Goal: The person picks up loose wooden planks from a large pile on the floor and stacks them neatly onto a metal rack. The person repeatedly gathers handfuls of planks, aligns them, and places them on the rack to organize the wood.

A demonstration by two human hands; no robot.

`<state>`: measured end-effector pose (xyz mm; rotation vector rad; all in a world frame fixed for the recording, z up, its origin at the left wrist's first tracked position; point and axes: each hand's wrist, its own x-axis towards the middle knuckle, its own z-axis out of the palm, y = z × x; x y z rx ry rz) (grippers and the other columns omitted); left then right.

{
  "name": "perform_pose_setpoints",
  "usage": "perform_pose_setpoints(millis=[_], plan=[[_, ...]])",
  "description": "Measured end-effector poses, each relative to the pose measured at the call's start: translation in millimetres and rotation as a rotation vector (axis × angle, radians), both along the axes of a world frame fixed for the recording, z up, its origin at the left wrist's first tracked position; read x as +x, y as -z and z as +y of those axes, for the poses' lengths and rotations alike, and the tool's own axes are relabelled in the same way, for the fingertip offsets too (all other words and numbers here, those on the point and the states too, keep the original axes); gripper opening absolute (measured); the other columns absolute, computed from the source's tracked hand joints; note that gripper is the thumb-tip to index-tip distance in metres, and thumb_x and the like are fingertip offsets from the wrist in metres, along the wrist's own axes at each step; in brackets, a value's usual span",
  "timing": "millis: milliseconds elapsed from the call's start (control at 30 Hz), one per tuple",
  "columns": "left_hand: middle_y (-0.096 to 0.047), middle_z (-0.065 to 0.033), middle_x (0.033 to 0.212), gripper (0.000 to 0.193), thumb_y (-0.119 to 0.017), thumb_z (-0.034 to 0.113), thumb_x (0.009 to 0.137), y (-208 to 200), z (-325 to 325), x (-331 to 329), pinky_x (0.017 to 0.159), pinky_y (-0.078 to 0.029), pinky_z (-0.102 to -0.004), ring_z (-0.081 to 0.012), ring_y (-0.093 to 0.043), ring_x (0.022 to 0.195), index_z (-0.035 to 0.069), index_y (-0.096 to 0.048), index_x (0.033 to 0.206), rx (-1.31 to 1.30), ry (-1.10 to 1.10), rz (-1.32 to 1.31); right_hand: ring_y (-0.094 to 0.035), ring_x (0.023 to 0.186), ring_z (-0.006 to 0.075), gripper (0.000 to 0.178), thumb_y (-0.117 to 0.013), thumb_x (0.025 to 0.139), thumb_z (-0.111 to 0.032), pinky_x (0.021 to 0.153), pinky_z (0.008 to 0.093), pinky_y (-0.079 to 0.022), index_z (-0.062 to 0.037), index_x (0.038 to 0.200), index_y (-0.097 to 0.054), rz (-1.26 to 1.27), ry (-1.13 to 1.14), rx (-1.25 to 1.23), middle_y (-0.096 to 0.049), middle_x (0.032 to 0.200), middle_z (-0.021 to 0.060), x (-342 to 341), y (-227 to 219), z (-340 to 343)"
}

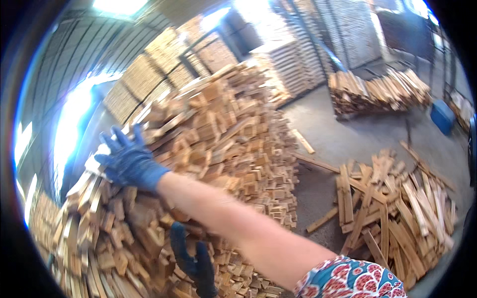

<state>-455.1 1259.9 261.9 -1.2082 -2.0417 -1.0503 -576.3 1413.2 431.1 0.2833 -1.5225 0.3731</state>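
Note:
My right hand [128, 160], in a blue work glove, stretches across to the left over a tall stack of short wooden slats [213, 129]. Its fingers are spread, with no slat visibly gripped. A bright, washed-out piece or gap shows beside the thumb, too blurred to make out. Below it, low in the picture, my left hand [195, 263] in a darker blue glove hovers in front of the stack, thumb and fingers apart and nothing between them. Tilted slats [94, 218] lie loosely at the stack's left end, some smeared by motion.
A loose heap of slats [397, 213] covers the floor at the right. Beyond it stands a lower bundle of slats [377, 89], with a blue container [441, 117] beside it. Tall stacks of boards [144, 82] rise at the back. A single slat [303, 141] lies on the concrete floor.

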Motion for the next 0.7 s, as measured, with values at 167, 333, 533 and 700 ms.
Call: perform_pose_setpoints(millis=[167, 333, 533, 700], plan=[[-0.04, -0.0142, 0.137, 0.047, -0.046, 0.023, 0.094, 61, 51, -2, 0.104, -0.031, -0.0386, -0.0266, -0.04, 0.126, 0.0, -0.039, 0.134, 0.207, 0.269, -0.492, -0.025, 0.132, 0.0417, 0.062, -0.052, 0.083, -0.041, 0.105, 0.0617, -0.015, -0.0142, 0.137, -0.038, -0.104, -0.18, -0.068, -0.029, 0.142, 0.0228, 55, 60, 39], [-0.039, -0.0117, 0.139, 0.048, -0.041, 0.031, 0.097, 187, 38, 42, 0.106, -0.033, -0.0404, -0.025, -0.039, 0.126, 0.005, -0.036, 0.137, -0.057, 0.429, -1.059, -0.047, 0.119, 0.0321, 0.049, -0.06, 0.081, -0.031, 0.097, 0.0381, -0.04, -0.0133, 0.125, -0.053, -0.713, -0.099, -0.492, -0.051, 0.126, 0.0163, 237, 376, 75], [-0.052, -0.0083, 0.124, 0.038, -0.05, 0.015, 0.093, 371, -78, 143, 0.096, -0.042, -0.0336, -0.0206, -0.051, 0.11, -0.001, -0.047, 0.128, -0.73, 0.765, -1.766, -0.061, 0.073, 0.0255, 0.053, -0.051, 0.082, -0.055, 0.067, 0.0389, -0.045, -0.005, 0.083, -0.068, -1.668, 0.76, -2.128, -0.065, 0.076, 0.0135, 744, 610, -224], [-0.055, -0.0109, 0.119, 0.038, -0.056, 0.014, 0.09, 372, -142, 198, 0.084, -0.049, -0.0282, -0.0166, -0.055, 0.103, -0.002, -0.05, 0.124, -1.108, 0.696, -2.147, -0.058, 0.058, 0.0167, 0.039, -0.063, 0.078, -0.044, 0.055, 0.0337, -0.044, -0.0049, 0.077, -0.068, -0.805, 1.051, -2.51, -0.065, 0.072, 0.0081, 833, 512, -425]])
